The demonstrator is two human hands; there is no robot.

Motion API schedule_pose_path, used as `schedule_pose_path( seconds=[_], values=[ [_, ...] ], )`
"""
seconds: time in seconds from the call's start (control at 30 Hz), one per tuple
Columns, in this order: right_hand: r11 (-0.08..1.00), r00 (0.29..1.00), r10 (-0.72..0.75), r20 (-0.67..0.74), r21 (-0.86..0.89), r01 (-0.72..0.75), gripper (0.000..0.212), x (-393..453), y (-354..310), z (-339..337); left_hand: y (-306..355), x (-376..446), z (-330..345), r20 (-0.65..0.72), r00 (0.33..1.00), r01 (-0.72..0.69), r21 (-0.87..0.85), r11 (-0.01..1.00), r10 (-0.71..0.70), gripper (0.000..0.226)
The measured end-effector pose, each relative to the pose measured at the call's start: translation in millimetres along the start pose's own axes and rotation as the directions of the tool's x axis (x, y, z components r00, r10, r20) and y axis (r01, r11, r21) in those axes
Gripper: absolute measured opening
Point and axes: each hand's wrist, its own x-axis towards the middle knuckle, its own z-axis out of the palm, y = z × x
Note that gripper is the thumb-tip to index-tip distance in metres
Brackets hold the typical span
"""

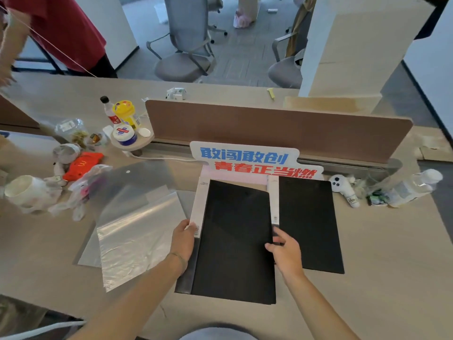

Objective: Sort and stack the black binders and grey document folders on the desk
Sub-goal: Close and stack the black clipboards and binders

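Note:
A black binder (235, 241) with a white spine label lies in front of me on the desk. My left hand (183, 239) grips its left edge at the label. My right hand (285, 251) holds its right edge. A second black binder (310, 224) with a white label lies flat just to the right, partly under the first one's edge. Grey translucent document folders (137, 222) lie spread to the left, overlapping each other, with a glossy clear sleeve on top.
A white sign with blue and red characters (247, 159) leans against the brown divider (269, 128). Bottles, jars, a mug (23, 190) and plastic bags clutter the left side. A white controller (343, 190) and a plastic bottle (414, 187) lie at right.

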Motion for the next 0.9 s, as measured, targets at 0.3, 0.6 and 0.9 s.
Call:
schedule_pose_path(
  seconds=[0.3, 0.6, 0.9],
  values=[
    [0.999, 0.979, 0.033, -0.203, 0.028, -0.028, 0.049, 39.6, 4.3, -96.7, 18.5, -5.0, 114.7, 0.150, 0.989, 0.000, 0.098, 0.995, -0.015, 0.039],
    [0.995, 0.969, 0.091, -0.231, 0.070, -0.076, 0.047, 88.0, 17.3, -155.7, 29.6, 16.7, 202.1, 0.179, 0.984, -0.044, 0.313, 0.949, -0.014, 0.027],
    [0.995, 0.966, 0.093, -0.242, 0.055, -0.082, 0.048, 114.9, 26.6, -166.8, 32.2, 41.0, 241.5, 0.060, 0.996, -0.084, 0.502, 0.861, 0.063, 0.020]
  ],
)
